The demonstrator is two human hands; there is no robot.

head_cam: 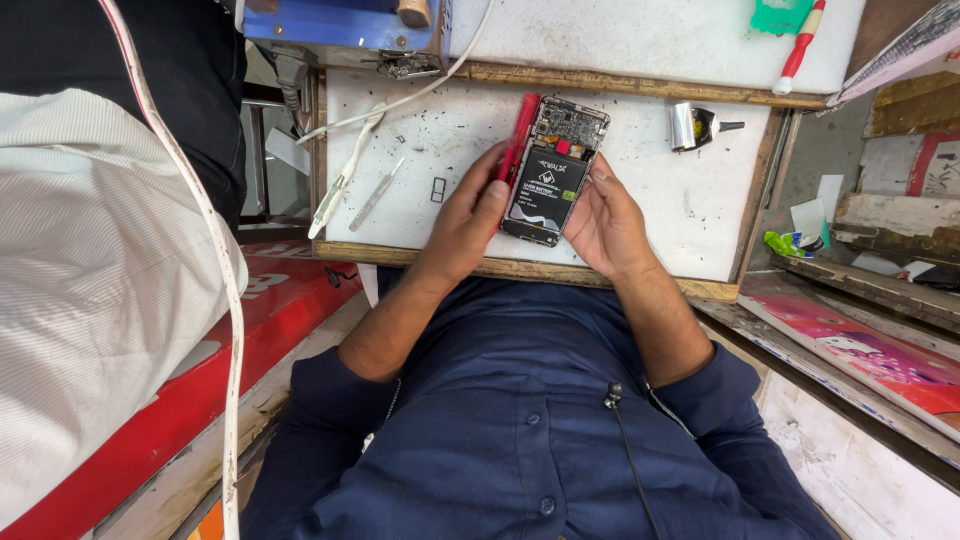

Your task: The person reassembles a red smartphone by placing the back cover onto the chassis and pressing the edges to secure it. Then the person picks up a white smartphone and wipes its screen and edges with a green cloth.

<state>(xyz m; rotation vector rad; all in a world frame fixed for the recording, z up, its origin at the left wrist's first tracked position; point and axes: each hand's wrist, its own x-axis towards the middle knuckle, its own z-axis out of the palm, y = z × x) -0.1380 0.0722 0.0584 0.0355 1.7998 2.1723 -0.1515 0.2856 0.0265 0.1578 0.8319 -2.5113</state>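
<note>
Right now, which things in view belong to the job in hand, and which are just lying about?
In hand: opened phone with its battery showing, and red cover at its edge, held between left hand and right hand.

Lying about: tweezers, white cable, silver tool, red-and-white pen.

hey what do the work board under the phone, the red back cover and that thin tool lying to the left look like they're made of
Work board: apparently white painted or laminated wood, scuffed and speckled, with a bare wooden rim. Red back cover: likely plastic, smooth and evenly coloured, lifted off the opened phone. Thin tool: probably metal, grey with a dull sheen; too small to be certain.
</note>
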